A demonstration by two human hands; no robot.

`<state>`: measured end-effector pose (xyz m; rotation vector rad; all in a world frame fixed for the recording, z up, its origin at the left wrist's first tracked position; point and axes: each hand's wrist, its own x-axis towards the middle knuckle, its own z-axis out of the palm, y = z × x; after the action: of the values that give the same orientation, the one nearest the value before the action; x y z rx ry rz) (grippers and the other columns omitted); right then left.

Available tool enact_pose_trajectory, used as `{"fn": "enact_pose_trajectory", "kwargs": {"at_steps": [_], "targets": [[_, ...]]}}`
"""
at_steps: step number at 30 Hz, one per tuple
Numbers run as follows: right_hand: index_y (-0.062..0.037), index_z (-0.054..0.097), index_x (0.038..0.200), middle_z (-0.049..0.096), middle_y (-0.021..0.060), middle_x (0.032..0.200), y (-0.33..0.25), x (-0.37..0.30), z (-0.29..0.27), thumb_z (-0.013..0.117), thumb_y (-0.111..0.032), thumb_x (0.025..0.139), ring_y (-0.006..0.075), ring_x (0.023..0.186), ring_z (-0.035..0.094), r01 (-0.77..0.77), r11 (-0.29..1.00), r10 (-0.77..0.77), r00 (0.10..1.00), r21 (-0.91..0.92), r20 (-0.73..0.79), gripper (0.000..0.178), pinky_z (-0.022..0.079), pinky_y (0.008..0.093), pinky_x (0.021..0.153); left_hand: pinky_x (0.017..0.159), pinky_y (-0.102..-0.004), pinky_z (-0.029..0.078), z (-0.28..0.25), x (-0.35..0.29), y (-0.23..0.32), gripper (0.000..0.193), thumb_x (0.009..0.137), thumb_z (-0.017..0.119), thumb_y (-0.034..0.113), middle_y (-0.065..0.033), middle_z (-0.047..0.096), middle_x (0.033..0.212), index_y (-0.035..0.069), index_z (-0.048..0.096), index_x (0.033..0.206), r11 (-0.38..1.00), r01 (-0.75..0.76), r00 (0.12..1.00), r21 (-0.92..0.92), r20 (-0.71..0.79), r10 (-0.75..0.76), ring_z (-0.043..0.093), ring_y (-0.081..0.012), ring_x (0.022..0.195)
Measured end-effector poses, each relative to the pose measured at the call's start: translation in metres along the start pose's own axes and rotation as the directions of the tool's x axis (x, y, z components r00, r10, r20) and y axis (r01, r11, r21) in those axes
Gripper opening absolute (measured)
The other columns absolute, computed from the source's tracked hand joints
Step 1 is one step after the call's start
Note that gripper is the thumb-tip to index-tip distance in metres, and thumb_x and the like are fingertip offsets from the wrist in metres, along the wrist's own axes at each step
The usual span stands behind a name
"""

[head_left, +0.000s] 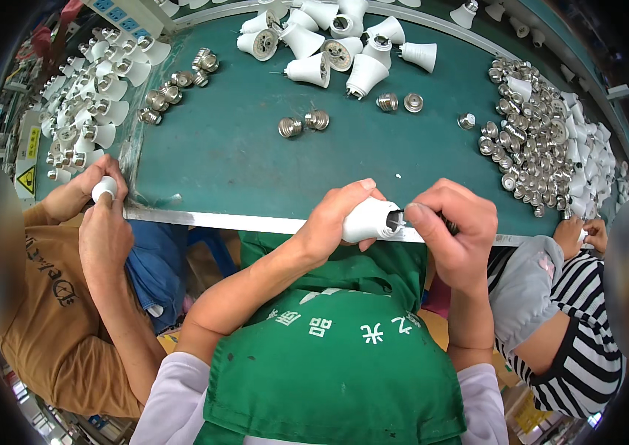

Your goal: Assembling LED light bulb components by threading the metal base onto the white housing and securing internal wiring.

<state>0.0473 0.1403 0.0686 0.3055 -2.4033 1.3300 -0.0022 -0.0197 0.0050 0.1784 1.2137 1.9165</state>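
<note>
At the near edge of the table, my left hand [327, 221] is closed round a white light bulb housing [363, 219]. Its hollow neck faces right, and thin wire ends show at the opening. My right hand [461, 231] is beside that opening with thumb and forefinger pinched together. Something small and dark shows among its curled fingers, too hidden to name. Ahead of my hands lie two loose metal screw caps [317, 119], and two more caps [387, 101] lie farther right.
White bulb housings [368, 73] are heaped at the far middle. A large pile of screw caps [529, 141] covers the right side, and capped housings [110, 89] stand at the left. Co-workers sit on both sides; the left one's hands [103, 215] hold a white piece.
</note>
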Motion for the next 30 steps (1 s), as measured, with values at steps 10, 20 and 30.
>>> {"fn": "enact_pose_trajectory", "kwargs": {"at_steps": [10,20,30], "targets": [[-0.0035,0.067,0.084,0.056,0.0062,0.058,0.012,-0.004,-0.015,0.068,-0.001,0.064,0.0172,0.049,0.053,0.084,0.995,-0.099,0.941,0.061,0.325,0.020,0.039,0.0277,0.045,0.043,-0.0264,0.036,-0.018,0.011,0.009,0.042,0.090,0.033,0.038,-0.0097,0.055,0.062,0.003,0.056,0.083,0.920,0.391,0.883,0.010,0.277,-0.378,0.052,-0.0180,0.048],[0.0030,0.064,0.078,0.055,0.0030,0.058,0.022,-0.031,0.000,0.060,-0.009,0.080,0.0064,0.047,0.044,-0.430,0.633,0.498,0.863,0.643,0.086,0.013,0.030,0.0198,0.041,0.072,-0.0330,0.052,0.013,-0.017,-0.008,0.051,0.078,0.064,0.017,-0.0136,0.044,0.119,0.008,0.036,0.120,0.939,-0.337,0.939,-0.065,0.052,0.340,0.053,-0.0235,0.100],[0.0036,0.064,0.079,0.056,0.0059,0.056,0.025,-0.024,-0.014,0.063,-0.008,0.076,0.0078,0.046,0.047,-0.590,0.407,0.547,0.769,0.698,0.332,0.011,0.031,0.0186,0.037,0.072,-0.0332,0.053,-0.003,-0.008,-0.013,0.042,0.087,0.054,0.028,-0.0132,0.052,0.109,0.005,0.038,0.118,0.819,0.171,0.953,-0.548,0.304,0.005,0.060,-0.0225,0.088]]}}
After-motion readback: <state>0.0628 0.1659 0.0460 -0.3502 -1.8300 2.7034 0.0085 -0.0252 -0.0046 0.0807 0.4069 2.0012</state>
